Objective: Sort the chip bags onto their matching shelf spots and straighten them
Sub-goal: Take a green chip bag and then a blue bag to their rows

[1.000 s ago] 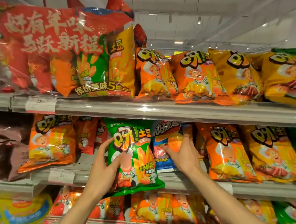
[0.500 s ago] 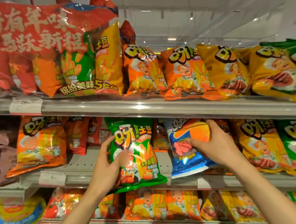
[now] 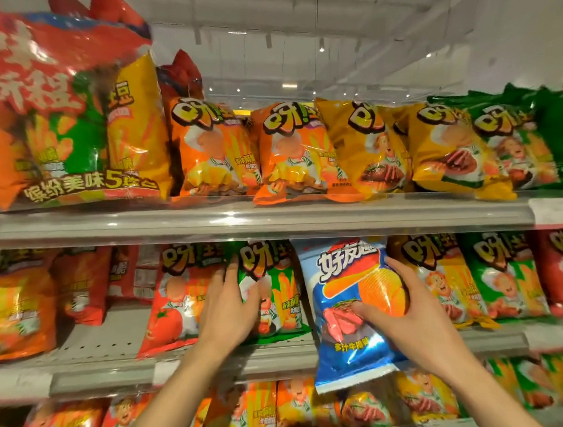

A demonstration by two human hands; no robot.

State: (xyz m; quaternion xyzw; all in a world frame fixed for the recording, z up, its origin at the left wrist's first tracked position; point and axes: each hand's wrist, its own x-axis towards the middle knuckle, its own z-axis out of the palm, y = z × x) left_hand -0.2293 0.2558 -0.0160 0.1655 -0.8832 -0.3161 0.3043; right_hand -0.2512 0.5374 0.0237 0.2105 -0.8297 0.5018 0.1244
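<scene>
Right hand (image 3: 417, 323) fingers (image 3: 366, 309) curled round a puffy, shiny blue chip bag (image 3: 352, 345), thumb pressed into its crinkly front. Left hand (image 3: 227, 313) fingers (image 3: 231, 272) wrapped round the left edge of a glossy green chip bag (image 3: 276, 280). Blue chip bag tilted, just right of the green chip bag, bottom hanging below the smooth grey middle shelf (image 3: 277, 360). Puffy yellow bag (image 3: 445, 282) just behind the right hand.

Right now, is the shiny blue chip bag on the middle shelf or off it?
Off it: the right hand grips the shiny blue chip bag, its bottom hanging below the middle shelf.
</scene>
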